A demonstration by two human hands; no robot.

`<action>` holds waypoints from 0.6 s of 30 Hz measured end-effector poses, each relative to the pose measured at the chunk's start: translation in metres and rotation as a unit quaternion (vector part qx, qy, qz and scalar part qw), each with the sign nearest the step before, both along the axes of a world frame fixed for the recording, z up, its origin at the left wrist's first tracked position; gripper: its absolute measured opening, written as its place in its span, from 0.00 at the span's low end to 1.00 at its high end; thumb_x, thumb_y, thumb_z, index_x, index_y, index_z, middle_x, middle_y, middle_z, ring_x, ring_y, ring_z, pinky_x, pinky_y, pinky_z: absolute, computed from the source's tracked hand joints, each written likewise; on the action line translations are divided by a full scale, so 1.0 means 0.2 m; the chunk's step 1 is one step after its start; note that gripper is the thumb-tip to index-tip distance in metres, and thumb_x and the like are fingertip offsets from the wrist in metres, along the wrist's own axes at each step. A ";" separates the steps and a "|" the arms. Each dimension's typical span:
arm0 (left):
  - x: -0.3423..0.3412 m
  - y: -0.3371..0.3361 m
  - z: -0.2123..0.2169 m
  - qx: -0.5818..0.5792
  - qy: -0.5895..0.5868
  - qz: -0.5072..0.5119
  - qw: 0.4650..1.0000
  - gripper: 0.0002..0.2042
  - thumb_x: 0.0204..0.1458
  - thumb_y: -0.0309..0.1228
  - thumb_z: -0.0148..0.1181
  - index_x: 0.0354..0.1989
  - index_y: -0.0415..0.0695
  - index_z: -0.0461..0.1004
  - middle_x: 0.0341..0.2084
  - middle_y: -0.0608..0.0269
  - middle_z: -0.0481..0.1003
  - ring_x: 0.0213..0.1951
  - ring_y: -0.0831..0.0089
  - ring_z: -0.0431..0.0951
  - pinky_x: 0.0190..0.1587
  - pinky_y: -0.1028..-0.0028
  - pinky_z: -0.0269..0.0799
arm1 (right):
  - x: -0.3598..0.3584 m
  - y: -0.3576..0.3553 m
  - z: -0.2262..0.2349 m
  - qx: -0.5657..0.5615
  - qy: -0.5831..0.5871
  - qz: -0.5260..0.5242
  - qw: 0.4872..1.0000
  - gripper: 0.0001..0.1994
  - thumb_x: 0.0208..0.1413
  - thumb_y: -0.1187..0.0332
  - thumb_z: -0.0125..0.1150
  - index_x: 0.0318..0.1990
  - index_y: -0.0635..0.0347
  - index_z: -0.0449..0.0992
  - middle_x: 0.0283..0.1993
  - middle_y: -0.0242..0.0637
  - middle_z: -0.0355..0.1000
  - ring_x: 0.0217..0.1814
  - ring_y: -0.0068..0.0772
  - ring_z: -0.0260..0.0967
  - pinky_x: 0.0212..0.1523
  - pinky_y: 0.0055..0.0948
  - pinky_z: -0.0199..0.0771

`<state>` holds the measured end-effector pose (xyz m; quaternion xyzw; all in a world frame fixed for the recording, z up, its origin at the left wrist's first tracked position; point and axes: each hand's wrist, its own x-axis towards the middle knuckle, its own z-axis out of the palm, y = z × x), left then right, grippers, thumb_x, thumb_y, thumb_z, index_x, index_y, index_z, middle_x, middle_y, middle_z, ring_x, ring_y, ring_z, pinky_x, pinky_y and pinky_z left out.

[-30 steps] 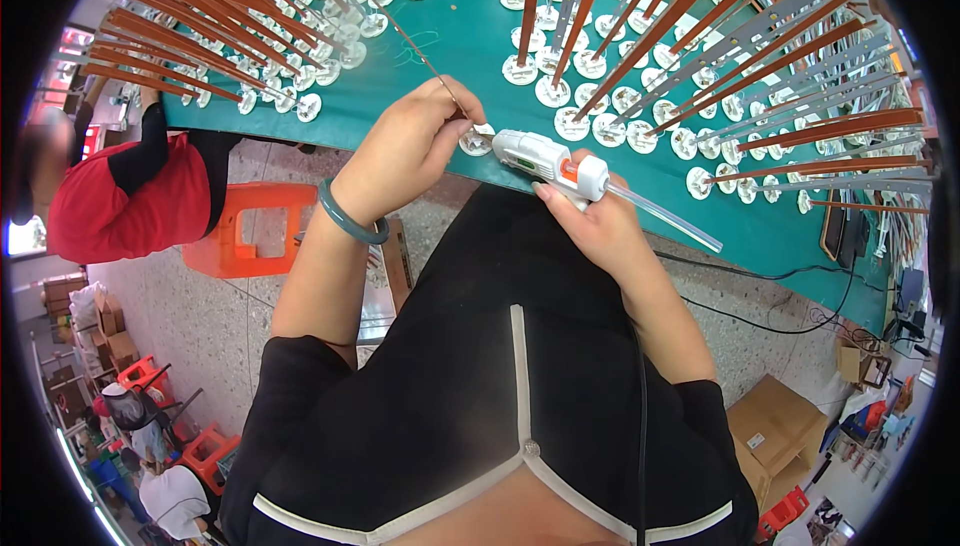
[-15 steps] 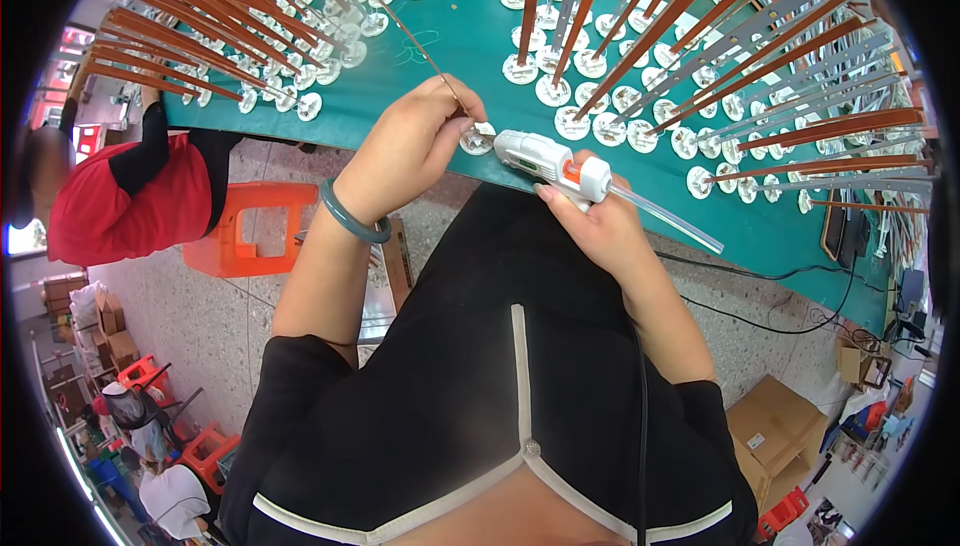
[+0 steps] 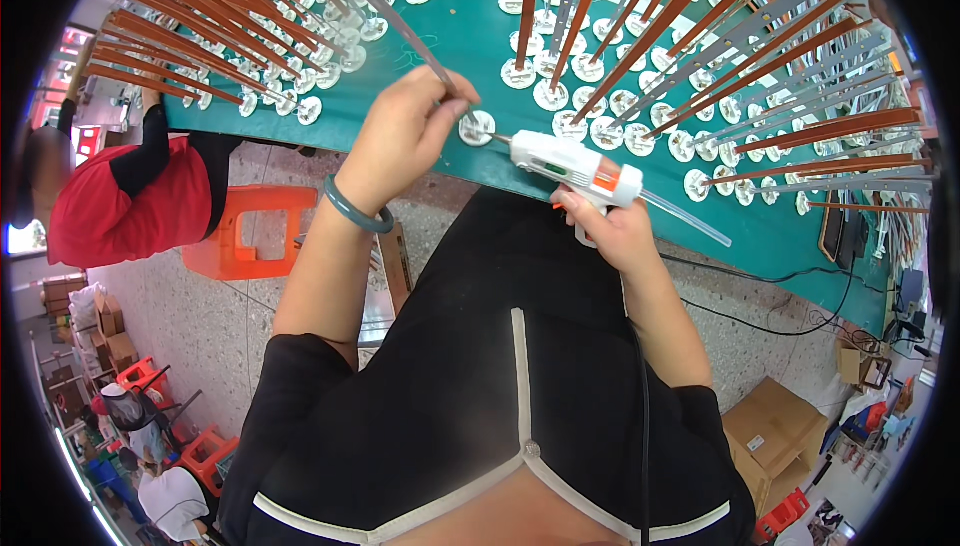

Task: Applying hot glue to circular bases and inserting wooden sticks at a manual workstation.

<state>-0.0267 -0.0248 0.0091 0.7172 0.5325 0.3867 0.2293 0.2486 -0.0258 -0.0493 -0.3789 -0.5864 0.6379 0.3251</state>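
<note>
My left hand [image 3: 415, 126] pinches a long thin strip [image 3: 385, 18] near its lower end, and the strip slants up and away to the left. Its lower end meets a round white base [image 3: 477, 128] lying at the table's near edge. In my right hand [image 3: 610, 226] is a white hot glue gun [image 3: 570, 161] with orange parts, my fingers wrapped round its handle. The gun's nozzle points left, right at the side of that base. A clear glue stick [image 3: 685, 218] sticks out of the gun's back.
Crowds of upright brown and grey strips on round white bases stand on the green table [image 3: 440, 21], at left and right. A co-worker in red [image 3: 130, 201] is at the left beside an orange stool [image 3: 255, 231]. Black cables [image 3: 780, 276] hang at right above a cardboard box [image 3: 775, 436].
The glue gun has shifted a little to the right and turned. My left hand has moved slightly left, and the strip has turned so that its broad grey face shows.
</note>
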 end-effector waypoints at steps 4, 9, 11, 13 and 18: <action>-0.04 0.19 -0.03 0.060 0.017 0.074 0.995 0.06 0.58 0.21 0.56 0.41 0.37 0.78 0.31 0.60 0.78 0.32 0.74 0.78 0.36 0.75 0.73 | 0.04 -0.01 -0.01 -0.009 0.085 -0.023 0.996 0.19 0.59 0.72 0.60 0.57 0.65 0.70 0.42 0.39 0.78 0.33 0.21 0.71 0.36 0.22 0.72; -0.08 0.52 -0.11 0.130 0.069 0.105 0.984 0.07 0.58 0.25 0.58 0.42 0.39 0.79 0.33 0.59 0.80 0.32 0.72 0.80 0.36 0.73 0.74 | 0.05 -0.02 -0.02 0.002 0.105 -0.028 0.994 0.19 0.59 0.72 0.59 0.57 0.65 0.70 0.43 0.40 0.78 0.33 0.22 0.71 0.36 0.23 0.73; -0.07 0.60 -0.12 0.109 0.066 0.108 0.986 0.07 0.58 0.26 0.58 0.41 0.40 0.80 0.32 0.57 0.80 0.32 0.69 0.80 0.36 0.71 0.75 | 0.05 -0.02 -0.03 0.003 0.112 -0.030 0.993 0.19 0.59 0.72 0.60 0.57 0.65 0.70 0.43 0.40 0.78 0.33 0.22 0.71 0.36 0.23 0.73; -0.05 0.64 -0.12 0.090 0.045 0.102 0.990 0.07 0.58 0.27 0.60 0.41 0.40 0.79 0.31 0.55 0.79 0.31 0.66 0.80 0.35 0.69 0.75 | 0.05 -0.01 -0.03 0.004 0.108 -0.028 0.994 0.19 0.58 0.71 0.60 0.57 0.65 0.71 0.42 0.40 0.78 0.33 0.22 0.71 0.36 0.24 0.73; 0.00 0.69 -0.11 0.074 0.061 0.110 0.989 0.07 0.55 0.27 0.60 0.40 0.40 0.81 0.34 0.51 0.79 0.38 0.55 0.79 0.43 0.63 0.74 | 0.05 -0.01 -0.03 -0.005 0.113 -0.029 0.993 0.19 0.58 0.71 0.61 0.57 0.65 0.71 0.42 0.40 0.79 0.33 0.22 0.71 0.36 0.24 0.73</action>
